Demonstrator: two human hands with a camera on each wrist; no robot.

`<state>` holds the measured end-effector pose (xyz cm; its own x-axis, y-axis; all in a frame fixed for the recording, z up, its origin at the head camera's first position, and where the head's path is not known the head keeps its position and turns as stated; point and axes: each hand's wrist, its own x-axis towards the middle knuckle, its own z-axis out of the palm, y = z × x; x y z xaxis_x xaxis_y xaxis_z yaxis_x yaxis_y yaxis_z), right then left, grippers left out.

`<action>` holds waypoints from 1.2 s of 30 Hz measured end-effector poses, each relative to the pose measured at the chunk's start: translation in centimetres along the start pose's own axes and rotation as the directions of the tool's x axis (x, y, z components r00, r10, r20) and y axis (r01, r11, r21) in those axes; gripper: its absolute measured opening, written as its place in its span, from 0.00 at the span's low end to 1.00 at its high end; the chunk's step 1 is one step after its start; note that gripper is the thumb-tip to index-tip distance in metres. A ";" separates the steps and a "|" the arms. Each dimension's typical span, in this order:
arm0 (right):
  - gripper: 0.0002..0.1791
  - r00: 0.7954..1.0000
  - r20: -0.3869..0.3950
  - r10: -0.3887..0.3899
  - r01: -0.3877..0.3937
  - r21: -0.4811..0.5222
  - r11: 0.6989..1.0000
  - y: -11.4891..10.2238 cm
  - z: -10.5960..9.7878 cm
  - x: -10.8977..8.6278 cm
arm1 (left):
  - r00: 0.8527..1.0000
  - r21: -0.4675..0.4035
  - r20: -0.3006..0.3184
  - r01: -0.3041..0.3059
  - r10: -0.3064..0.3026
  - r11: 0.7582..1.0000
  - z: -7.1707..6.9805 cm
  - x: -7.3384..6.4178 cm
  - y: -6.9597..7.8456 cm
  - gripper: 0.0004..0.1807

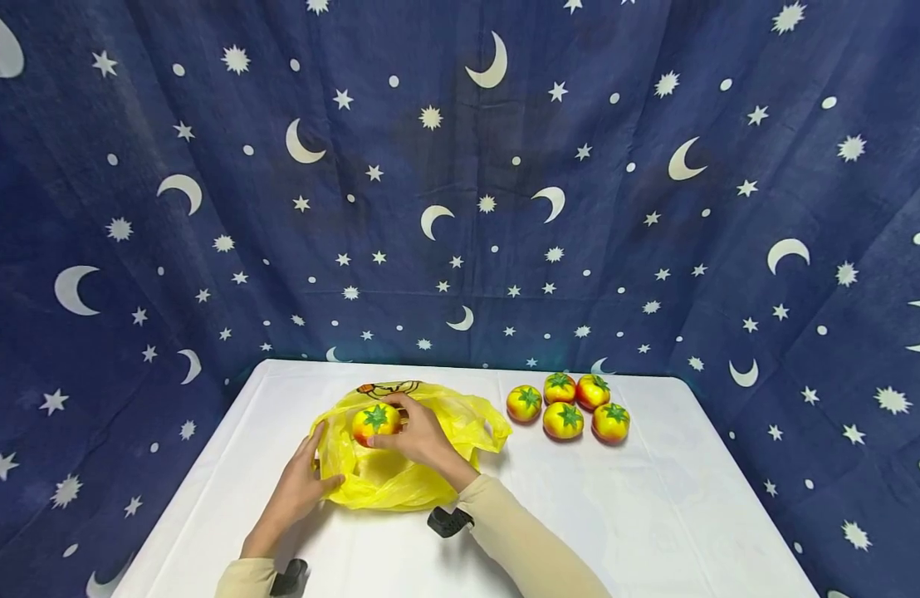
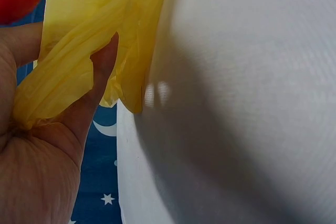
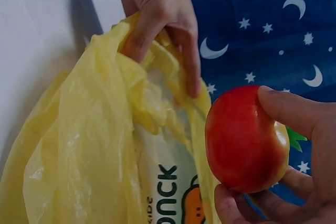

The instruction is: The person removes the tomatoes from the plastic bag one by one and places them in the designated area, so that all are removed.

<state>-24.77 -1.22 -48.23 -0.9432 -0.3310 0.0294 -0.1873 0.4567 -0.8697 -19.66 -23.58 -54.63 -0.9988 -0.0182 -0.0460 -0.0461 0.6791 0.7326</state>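
In my right hand [image 1: 424,434] is a red and yellow tomato [image 1: 374,422] with a green leafy top, probably artificial. Thumb and fingers grip it from the right, over the mouth of a yellow plastic bag [image 1: 389,496]. The left hand [image 1: 301,480] holds the bag's left rim, with the plastic gathered between thumb and fingers, as the left wrist view shows. Seen from the right wrist, the tomato [image 3: 245,140] is beside the bag's opening, its red underside towards the camera. Dark print marks the bag. What lies deep inside it is hidden.
Several more tomatoes [image 1: 563,421] of the same kind stand grouped on the white table [image 1: 624,515], right of the bag. A dark blue curtain [image 1: 460,166] with moons and stars hangs behind the table and along its sides.
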 end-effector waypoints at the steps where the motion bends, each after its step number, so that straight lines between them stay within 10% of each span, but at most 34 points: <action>1: 0.37 1.000 -0.002 -0.005 0.005 0.002 1.000 0.0 -0.1 -0.2 | 1.000 0.001 -0.001 -0.003 0.003 1.000 0.0 0.0 0.0 0.57; 16: 0.35 0.987 -0.033 -0.159 0.161 0.047 0.986 -0.4 -2.1 -2.5 | 0.999 0.025 -0.033 -0.005 0.006 1.000 0.1 -0.3 -0.3 0.58; 36: 0.34 0.977 -0.142 -0.161 0.174 0.081 0.982 0.3 -5.9 -5.3 | 0.999 0.011 -0.036 -0.036 0.036 0.999 -0.1 -0.5 -0.5 0.57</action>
<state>-21.44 5.53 -45.80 -0.9300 -0.2794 0.2389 -0.3255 0.3243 -0.8882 -19.11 -23.97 -54.86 -0.9998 -0.0198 0.0050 -0.0100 0.6877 0.7259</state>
